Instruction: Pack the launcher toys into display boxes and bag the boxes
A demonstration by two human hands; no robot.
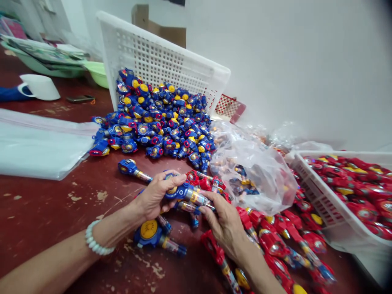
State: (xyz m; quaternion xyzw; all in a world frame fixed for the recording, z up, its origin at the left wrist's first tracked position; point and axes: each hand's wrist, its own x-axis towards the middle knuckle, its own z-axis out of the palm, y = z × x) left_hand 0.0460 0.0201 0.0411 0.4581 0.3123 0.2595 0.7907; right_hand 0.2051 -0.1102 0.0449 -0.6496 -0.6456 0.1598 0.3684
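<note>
Flat plastic bags (39, 147) lie at left; the left hand (154, 197) curls its fingers round the head of 1 blue toy (185, 191), held above the table (101, 228), and the right hand (225, 218) pinches its clear tube. Many blue toys (165, 134) lie heaped behind; red toys (275, 239) spread rightward beside a filled crate (321, 208). Work looks unfinished; the finished share cannot be told.

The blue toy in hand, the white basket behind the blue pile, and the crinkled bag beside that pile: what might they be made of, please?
The blue toy looks like smooth hard plastic, given its sheen and moulded shape. The white basket is probably satin moulded plastic, judging by its even grid of holes. The bag seems thin, shiny plastic film: it is creased and translucent.
</note>
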